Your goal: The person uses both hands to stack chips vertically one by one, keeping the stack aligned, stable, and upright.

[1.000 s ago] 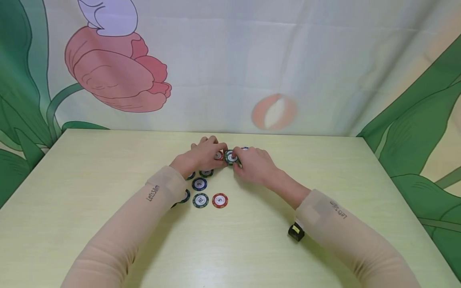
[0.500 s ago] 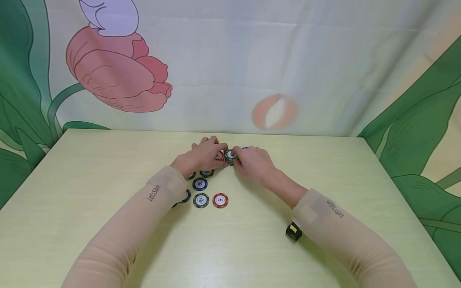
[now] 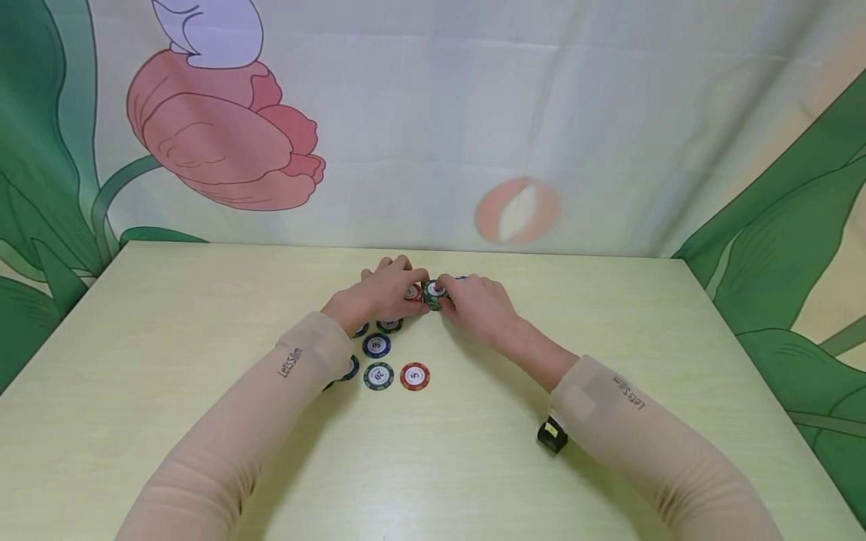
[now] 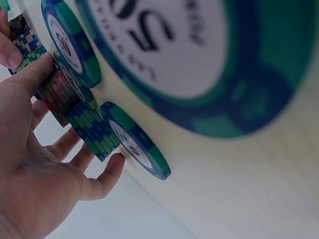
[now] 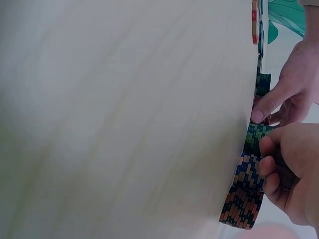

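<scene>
Poker chips stand in a row of stacks near the table's far edge. My left hand [image 3: 387, 291] spans a red chip stack [image 3: 412, 292], thumb on the near side and fingers behind. In the left wrist view its other fingers reach behind a blue-green stack [image 4: 93, 130]. My right hand [image 3: 482, 306] grips a green chip stack [image 3: 431, 294] beside the red one, between thumb and index finger. In the right wrist view its other fingers lie against a blue-tan stack [image 5: 247, 170]. A darker stack [image 5: 241, 208] stands at the row's end.
Nearer me, several single chips lie flat, among them a red 5 chip [image 3: 415, 376], a green 20 chip [image 3: 379, 376] and a blue 50 chip [image 3: 376, 346]. A printed curtain [image 3: 406, 135] hangs behind the table [image 3: 433, 466].
My right hand has shifted slightly left, and the green chips in its grip now sit more squarely on one another. My left hand has stayed in place around the red stack.
</scene>
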`<state>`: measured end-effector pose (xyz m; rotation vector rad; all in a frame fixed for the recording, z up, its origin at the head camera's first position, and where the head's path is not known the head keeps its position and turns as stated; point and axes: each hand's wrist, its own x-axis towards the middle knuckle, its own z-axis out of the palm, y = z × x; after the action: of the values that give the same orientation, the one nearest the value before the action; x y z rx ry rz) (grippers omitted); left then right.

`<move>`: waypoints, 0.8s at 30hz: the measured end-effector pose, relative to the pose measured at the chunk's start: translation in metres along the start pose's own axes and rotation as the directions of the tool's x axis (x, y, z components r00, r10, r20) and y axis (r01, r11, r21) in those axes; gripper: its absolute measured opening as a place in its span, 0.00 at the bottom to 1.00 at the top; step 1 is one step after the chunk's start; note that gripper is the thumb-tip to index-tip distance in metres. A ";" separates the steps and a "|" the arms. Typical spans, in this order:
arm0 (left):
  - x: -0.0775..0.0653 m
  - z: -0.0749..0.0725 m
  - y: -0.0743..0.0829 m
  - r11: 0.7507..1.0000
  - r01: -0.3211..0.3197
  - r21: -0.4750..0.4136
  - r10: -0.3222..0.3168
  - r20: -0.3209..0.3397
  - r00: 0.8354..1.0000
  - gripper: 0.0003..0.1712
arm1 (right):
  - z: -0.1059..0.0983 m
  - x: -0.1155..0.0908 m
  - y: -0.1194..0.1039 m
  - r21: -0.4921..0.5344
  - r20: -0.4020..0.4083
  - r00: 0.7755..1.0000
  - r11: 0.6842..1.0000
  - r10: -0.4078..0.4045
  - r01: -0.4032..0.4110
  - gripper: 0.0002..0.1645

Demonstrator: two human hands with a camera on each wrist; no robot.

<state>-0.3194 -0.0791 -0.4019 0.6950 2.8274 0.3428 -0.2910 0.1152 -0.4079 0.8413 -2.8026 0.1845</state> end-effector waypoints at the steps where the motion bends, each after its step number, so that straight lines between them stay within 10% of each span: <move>1: 0.000 0.000 0.000 1.000 -0.001 0.003 0.001 0.001 1.000 0.30 | 0.000 0.000 0.000 0.002 0.002 1.000 1.000 0.001 -0.001 0.10; 24: -0.004 -0.006 -0.031 0.968 -0.130 -0.214 0.141 0.038 0.989 0.36 | -0.013 -0.024 -0.021 0.057 0.224 0.967 0.993 -0.117 0.106 0.22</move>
<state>-0.3305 -0.1090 -0.4044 0.8389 2.6480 0.6275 -0.2579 0.1130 -0.4000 1.0921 -2.9591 0.1411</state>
